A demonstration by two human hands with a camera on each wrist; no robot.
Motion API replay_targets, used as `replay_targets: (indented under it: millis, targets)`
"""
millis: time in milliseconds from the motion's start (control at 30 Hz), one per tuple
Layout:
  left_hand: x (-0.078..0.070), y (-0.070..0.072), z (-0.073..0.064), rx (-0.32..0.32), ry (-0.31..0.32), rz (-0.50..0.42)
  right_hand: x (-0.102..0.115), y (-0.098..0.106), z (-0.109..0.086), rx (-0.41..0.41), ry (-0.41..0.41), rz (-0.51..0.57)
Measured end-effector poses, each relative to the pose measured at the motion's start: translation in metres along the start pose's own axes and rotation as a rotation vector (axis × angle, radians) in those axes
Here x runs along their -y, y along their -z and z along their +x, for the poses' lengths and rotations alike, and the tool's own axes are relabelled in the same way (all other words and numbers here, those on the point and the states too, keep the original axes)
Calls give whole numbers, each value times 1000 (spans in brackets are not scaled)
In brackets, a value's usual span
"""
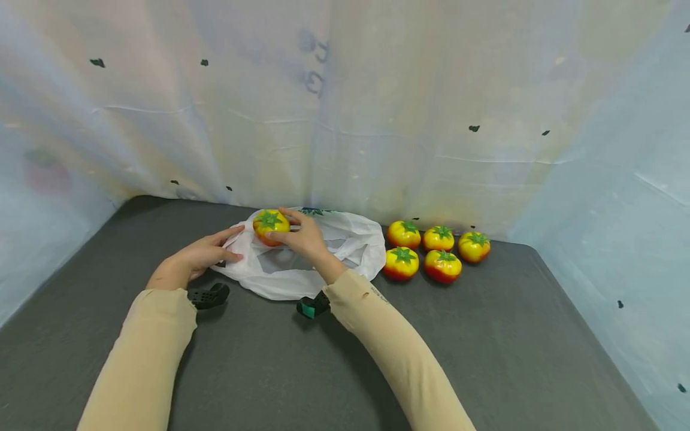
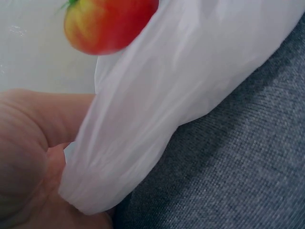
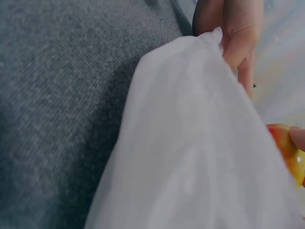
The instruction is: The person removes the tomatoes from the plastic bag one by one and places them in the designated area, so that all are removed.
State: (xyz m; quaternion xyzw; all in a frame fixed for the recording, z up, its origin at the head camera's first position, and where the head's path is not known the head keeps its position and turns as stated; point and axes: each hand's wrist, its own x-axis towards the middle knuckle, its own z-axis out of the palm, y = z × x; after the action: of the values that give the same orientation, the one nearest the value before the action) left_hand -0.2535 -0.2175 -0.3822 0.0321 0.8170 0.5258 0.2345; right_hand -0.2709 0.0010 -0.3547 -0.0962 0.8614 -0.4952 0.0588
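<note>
My right hand (image 1: pixel 305 236) grips a yellow-and-red toy tomato (image 1: pixel 271 222) with a green leafy top, above the left part of a white plastic bag (image 1: pixel 286 286). The bag lies spread on the table with its mouth open. At its left edge my left hand (image 1: pixel 207 254) holds the rim between thumb and fingers. In the left wrist view the bag's folds (image 2: pixel 128 124) cover part of that hand. The right wrist view shows the tomato (image 3: pixel 286 143) partly behind the bag, with a fingertip on it.
Several more tomatoes (image 1: pixel 442 266) stand in two rows just right of the bag on the dark grey table (image 1: pixel 485 347). A pale sheet (image 1: pixel 388 120) hangs behind the table, and more sheeting (image 1: pixel 620 239) borders the sides.
</note>
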Motion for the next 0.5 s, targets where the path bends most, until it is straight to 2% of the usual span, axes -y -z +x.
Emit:
replay_targets:
  millis: [500]
  targets:
    - [0, 0, -2, -1, 9, 1, 5, 18, -16, 73, 77, -1]
